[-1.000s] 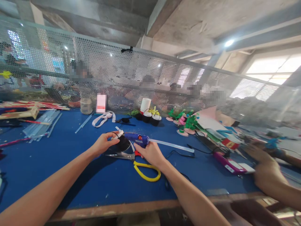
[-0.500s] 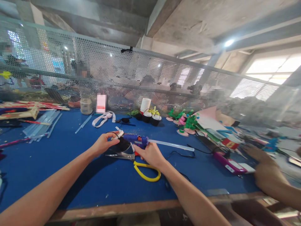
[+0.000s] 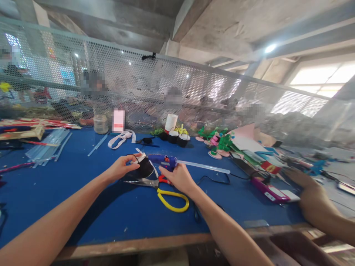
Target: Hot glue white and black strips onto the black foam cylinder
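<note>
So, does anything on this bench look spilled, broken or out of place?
Nothing looks plainly spilled or broken. The scissors seem oddly placed, though: they lie on the blue tabletop beside the right hand, which grips a glue gun, so they might get in the way.

Bucket in left hand, glue gun in right hand; scissors on table, just on the near side of both. Beyond left hand: ribbon, jar behind it; sticks farther left. Beyond right hand: two other buckets; paper pile farther right.
</note>
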{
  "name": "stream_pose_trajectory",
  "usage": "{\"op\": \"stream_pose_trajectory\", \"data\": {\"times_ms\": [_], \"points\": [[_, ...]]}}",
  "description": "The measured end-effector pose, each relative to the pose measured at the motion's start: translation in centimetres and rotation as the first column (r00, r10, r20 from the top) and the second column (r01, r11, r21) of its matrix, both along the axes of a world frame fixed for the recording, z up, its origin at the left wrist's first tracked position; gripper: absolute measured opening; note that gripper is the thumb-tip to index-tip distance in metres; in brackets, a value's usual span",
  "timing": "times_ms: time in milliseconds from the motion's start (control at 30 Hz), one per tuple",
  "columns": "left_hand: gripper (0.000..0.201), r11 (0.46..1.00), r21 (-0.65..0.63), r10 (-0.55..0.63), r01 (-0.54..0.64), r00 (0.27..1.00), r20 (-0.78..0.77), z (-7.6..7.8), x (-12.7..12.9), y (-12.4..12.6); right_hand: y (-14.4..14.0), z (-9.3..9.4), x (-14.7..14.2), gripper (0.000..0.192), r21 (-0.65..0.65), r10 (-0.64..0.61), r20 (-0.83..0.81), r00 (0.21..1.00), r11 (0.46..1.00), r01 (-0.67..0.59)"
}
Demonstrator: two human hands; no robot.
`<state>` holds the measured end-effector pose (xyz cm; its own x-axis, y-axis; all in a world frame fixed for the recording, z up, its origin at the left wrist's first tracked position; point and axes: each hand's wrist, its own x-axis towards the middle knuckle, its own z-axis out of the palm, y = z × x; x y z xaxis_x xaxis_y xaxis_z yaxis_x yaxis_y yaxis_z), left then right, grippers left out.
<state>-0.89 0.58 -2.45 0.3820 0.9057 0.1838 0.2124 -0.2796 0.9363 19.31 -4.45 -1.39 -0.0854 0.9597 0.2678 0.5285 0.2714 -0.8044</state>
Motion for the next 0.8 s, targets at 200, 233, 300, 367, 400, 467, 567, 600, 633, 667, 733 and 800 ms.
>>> {"op": "stream_pose_trajectory", "data": {"times_ms": [200,233,300,367,400,467,567,600,633,667,733,800], "points": [[0.026,0.997,0.005,-0.077,0.077,0.997,-0.016,-0.21,-0.40,0.32,-0.15,0.06,-0.02,0.020,-0.026,0.039,-0.013,0.999,0.999,-0.040],[0.025,0.996,0.003,-0.086,0.086,0.996,-0.022,-0.26,-0.47,0.39,-0.14,0.10,0.02,0.020,-0.026,0.035,-0.007,0.999,0.999,-0.036],[0.024,0.995,-0.006,-0.103,0.103,0.994,-0.033,-0.32,-0.60,0.50,-0.07,0.17,0.14,0.022,-0.020,0.014,0.013,1.000,1.000,-0.014],[0.022,0.993,-0.019,-0.113,0.112,0.993,-0.046,-0.33,-0.68,0.55,-0.02,0.20,0.23,0.023,-0.017,0.008,0.023,1.000,1.000,-0.007],[0.022,0.993,-0.023,-0.116,0.115,0.992,-0.051,-0.32,-0.70,0.55,-0.02,0.19,0.25,0.023,-0.015,0.013,0.020,1.000,1.000,-0.012],[0.020,0.993,-0.023,-0.117,0.116,0.992,-0.050,-0.29,-0.70,0.49,-0.02,0.16,0.22,0.020,-0.012,0.028,0.006,1.000,1.000,-0.028],[0.019,0.992,-0.021,-0.121,0.121,0.992,-0.036,-0.21,-0.64,0.35,-0.02,0.19,0.18,0.018,-0.005,0.021,0.011,1.000,1.000,-0.020],[0.019,0.992,-0.023,-0.123,0.122,0.992,-0.031,-0.17,-0.61,0.31,-0.01,0.22,0.17,0.019,-0.001,0.008,0.018,1.000,1.000,-0.008],[0.019,0.992,-0.025,-0.125,0.124,0.992,-0.028,-0.13,-0.58,0.27,-0.01,0.23,0.17,0.020,0.001,-0.005,0.023,1.000,1.000,0.005],[0.020,0.992,-0.027,-0.124,0.123,0.992,-0.024,-0.10,-0.56,0.26,0.00,0.24,0.16,0.021,0.002,-0.012,0.022,1.000,1.000,0.012],[0.020,0.993,-0.028,-0.117,0.117,0.993,-0.018,-0.08,-0.54,0.27,-0.02,0.21,0.13,0.021,-0.003,-0.001,0.011,1.000,1.000,0.001],[0.020,0.994,-0.026,-0.106,0.106,0.994,-0.018,-0.12,-0.56,0.34,-0.07,0.19,0.09,0.020,-0.014,0.022,0.001,1.000,1.000,-0.022]]}}
